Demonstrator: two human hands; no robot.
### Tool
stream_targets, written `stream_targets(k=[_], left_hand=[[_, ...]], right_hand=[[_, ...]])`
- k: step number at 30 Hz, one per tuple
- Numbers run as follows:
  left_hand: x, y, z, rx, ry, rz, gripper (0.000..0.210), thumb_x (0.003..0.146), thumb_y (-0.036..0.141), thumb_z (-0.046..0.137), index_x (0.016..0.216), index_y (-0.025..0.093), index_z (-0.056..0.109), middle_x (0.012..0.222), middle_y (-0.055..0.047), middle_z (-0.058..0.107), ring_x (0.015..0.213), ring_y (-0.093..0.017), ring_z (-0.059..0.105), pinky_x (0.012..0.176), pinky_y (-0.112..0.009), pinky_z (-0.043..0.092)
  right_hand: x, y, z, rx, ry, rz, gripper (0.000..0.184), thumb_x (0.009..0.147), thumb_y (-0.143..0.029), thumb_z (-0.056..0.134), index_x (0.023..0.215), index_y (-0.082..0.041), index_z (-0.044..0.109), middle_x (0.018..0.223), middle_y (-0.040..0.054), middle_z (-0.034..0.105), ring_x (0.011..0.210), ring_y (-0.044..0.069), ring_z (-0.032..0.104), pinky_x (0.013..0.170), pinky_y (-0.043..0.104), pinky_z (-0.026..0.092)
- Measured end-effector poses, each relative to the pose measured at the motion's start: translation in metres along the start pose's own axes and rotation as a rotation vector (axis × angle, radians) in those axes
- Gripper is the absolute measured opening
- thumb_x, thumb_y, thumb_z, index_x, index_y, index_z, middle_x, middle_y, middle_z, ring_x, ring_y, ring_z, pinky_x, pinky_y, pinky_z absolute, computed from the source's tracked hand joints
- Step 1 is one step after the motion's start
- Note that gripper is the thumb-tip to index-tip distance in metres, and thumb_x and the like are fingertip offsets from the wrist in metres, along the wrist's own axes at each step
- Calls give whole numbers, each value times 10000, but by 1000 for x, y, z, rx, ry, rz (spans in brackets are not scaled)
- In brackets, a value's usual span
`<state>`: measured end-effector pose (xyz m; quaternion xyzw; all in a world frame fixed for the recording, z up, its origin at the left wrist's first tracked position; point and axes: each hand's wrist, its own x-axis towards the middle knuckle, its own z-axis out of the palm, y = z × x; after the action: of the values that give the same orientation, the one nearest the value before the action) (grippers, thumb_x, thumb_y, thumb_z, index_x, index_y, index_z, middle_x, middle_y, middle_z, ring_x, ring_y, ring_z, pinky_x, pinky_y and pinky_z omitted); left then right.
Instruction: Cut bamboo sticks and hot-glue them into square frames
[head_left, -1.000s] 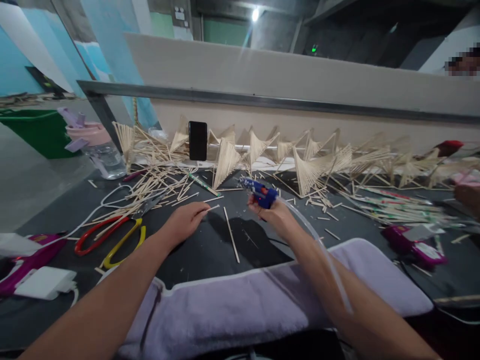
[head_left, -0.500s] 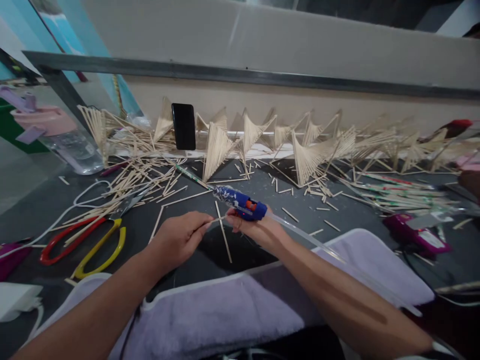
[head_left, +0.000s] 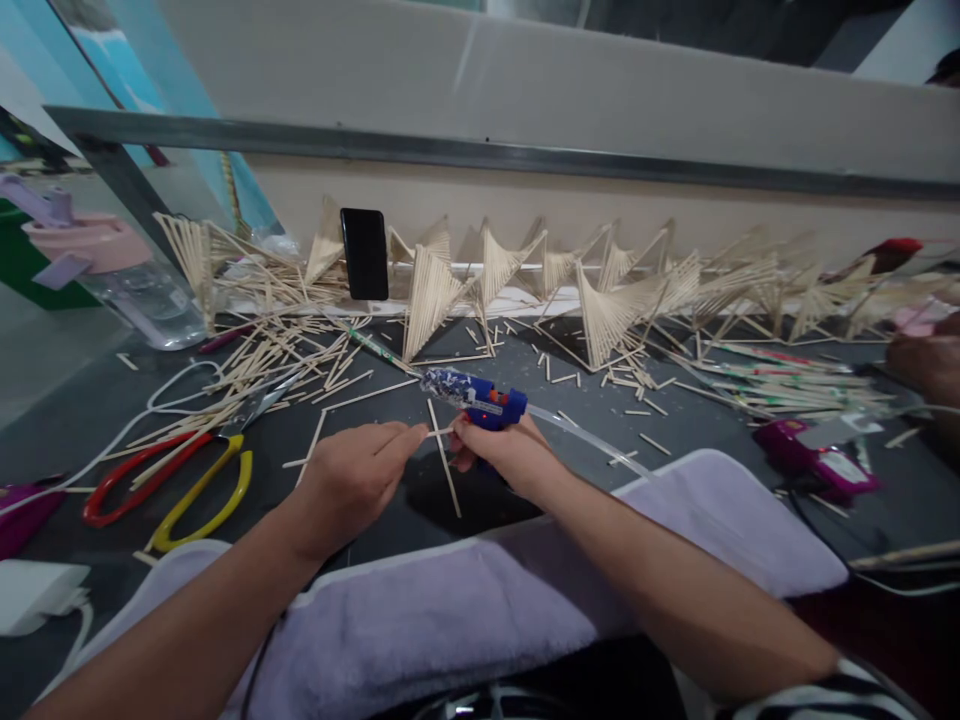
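My left hand is closed, pinching a thin wooden stick over the dark table. The stick's other end reaches the fingertips of my right hand. That hand is wrapped round a blue glue gun, whose whitish-crusted nozzle points left. From the gun's back a long clear glue stick runs out over my right forearm. Beneath the hands, a loose wooden stick lies on the table. The glue gun's handle is mostly hidden by my right hand.
Fan-shaped stick structures line the back, beside a black phone. Scissors, a stick pile and a water bottle are left. A lilac towel lies in front. Right: a purple glue gun and another person's hand.
My hands have drawn slightly closer together, so less of the pinched stick shows between them. The glue gun has shifted a little left. More of the other person's hand shows at the right.
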<state>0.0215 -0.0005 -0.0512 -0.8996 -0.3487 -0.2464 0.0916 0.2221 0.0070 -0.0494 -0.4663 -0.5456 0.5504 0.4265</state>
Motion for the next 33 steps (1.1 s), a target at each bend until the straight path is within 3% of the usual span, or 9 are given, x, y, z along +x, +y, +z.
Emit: stream_targets(k=[6, 13, 16, 19, 26, 31, 33], left_hand=[[1, -3, 3, -216, 11, -66, 261, 849, 179, 430, 1056, 197, 589, 980, -52, 665, 897, -161, 611, 786, -250, 469], [10, 1, -1, -454, -130, -276, 251, 873, 295, 397, 938, 217, 626, 879, -20, 670, 804, -155, 602, 718, -236, 457], [14, -3, -6, -543, -202, -428, 250, 857, 351, 417, 840, 208, 622, 677, 13, 625, 606, -124, 551, 572, -212, 425], [17, -16, -8, -593, -182, -537, 250, 839, 371, 432, 788, 196, 603, 605, 25, 575, 551, -111, 505, 532, -206, 399], [14, -51, 3, -653, -18, -703, 219, 806, 356, 450, 848, 181, 576, 633, 16, 557, 473, -85, 428, 445, -191, 347], [8, -60, 6, -695, 51, -757, 215, 789, 343, 483, 860, 168, 585, 662, 10, 559, 439, -61, 385, 400, -176, 302], [7, -61, 5, -735, 44, -758, 230, 791, 332, 487, 916, 168, 588, 677, 11, 555, 429, -51, 368, 392, -169, 289]], right_hand=[[-4, 0, 3, 339, -37, 31, 165, 654, -317, 642, 688, -182, 552, 571, -52, 539, 423, 79, 477, 567, 312, 533], [-7, -6, 10, 169, 66, -12, 179, 692, -311, 589, 592, -189, 506, 445, -62, 435, 410, 86, 416, 575, 321, 526], [-8, -10, -2, 296, 82, -73, 149, 687, -321, 599, 676, -191, 527, 537, -63, 470, 415, 60, 378, 576, 302, 527], [-6, -13, -21, 381, 75, -129, 143, 697, -316, 593, 718, -191, 527, 615, -61, 492, 415, 39, 349, 561, 273, 520], [-13, -11, -26, 395, -327, -128, 206, 718, -334, 615, 663, -158, 524, 571, -52, 488, 380, 35, 336, 470, 237, 478], [-22, -15, -35, 126, -932, 111, 185, 683, -281, 662, 768, -125, 610, 664, -9, 575, 475, 59, 476, 443, 177, 422], [-22, -16, -40, 37, -1061, 172, 199, 684, -263, 663, 813, -115, 636, 674, -2, 593, 505, 67, 507, 433, 159, 398]])
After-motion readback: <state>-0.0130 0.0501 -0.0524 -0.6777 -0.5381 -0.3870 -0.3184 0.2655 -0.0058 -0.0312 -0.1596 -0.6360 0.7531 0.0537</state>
